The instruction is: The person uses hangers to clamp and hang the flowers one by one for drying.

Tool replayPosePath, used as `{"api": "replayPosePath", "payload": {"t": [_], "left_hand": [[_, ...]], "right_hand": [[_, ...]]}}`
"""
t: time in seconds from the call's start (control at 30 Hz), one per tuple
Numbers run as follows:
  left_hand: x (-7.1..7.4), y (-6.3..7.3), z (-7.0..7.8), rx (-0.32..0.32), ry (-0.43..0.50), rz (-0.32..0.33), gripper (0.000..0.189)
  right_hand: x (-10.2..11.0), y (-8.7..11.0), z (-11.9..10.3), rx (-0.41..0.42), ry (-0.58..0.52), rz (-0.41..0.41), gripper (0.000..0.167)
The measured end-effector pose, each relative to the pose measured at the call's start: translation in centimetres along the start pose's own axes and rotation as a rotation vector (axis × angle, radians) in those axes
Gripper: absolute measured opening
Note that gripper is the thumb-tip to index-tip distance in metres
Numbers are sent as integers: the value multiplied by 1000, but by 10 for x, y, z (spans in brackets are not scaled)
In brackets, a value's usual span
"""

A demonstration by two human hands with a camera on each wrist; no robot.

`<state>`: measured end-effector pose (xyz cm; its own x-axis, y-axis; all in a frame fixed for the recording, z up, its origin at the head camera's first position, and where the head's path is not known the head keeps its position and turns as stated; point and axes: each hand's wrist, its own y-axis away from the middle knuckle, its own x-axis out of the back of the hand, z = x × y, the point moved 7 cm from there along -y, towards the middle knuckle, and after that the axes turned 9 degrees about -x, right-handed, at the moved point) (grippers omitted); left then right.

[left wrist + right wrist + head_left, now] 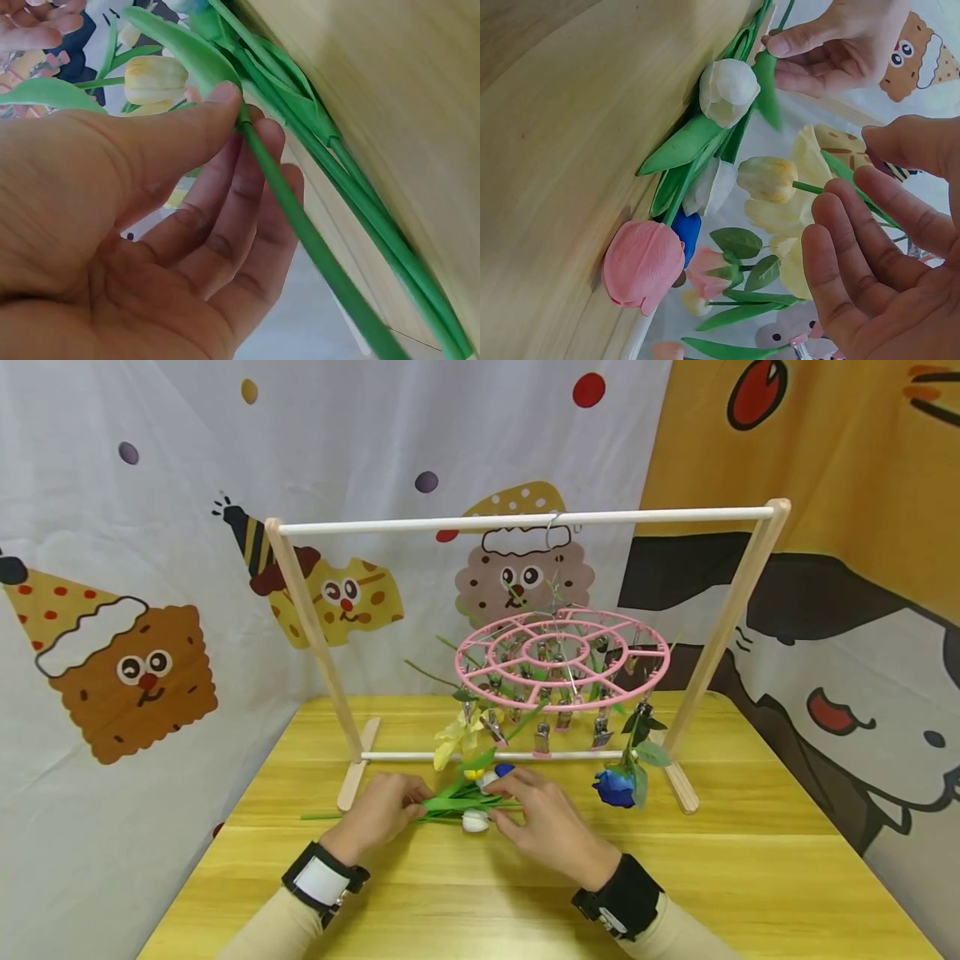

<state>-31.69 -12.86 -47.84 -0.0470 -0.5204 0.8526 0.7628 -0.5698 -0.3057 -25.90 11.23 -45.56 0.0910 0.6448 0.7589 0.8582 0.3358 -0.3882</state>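
Note:
My left hand (382, 817) pinches the green stem (289, 206) of an artificial tulip between thumb and fingers, just below its leaf (191, 52); which bloom it bears is unclear. More stems lie beside it on the table. In the right wrist view the pile shows a white tulip (729, 91), a second white tulip (709, 186), a pink tulip (643, 264) and a blue bloom (685, 234). Over the right end of this pile, my right hand (543, 818) has its fingers loosely spread and nothing between them. It hides the pink tulip in the head view.
Behind the hands stands a wooden rack (311, 610) with a white top bar. From it hangs a pink round clip hanger (562, 660) with metal clips. A yellow flower (457, 735) and a blue rose (615, 787) hang upside down from the clips. A printed curtain (352, 435) backs the table.

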Motion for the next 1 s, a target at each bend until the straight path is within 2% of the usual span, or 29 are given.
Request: {"api": "replayPosePath", "payload": {"t": [0.1,0.3,0.57,0.73,1.0], "left_hand": [[1,0,6,-44,15,3,15],[4,0,19,-80,16,10,16],[14,1,40,-154,2,45,14],[19,2,49,-176,-16,42,16],[18,4,59,-222,-8,30,18]], "right_hand": [[0,0,0,8,5,7,32],[1,0,-2,32,50,32,32],[5,0,-9,77,79,56,33],[7,-3,-9,57,63,48,34],[8,-8,-8,52,82,47,34]]}}
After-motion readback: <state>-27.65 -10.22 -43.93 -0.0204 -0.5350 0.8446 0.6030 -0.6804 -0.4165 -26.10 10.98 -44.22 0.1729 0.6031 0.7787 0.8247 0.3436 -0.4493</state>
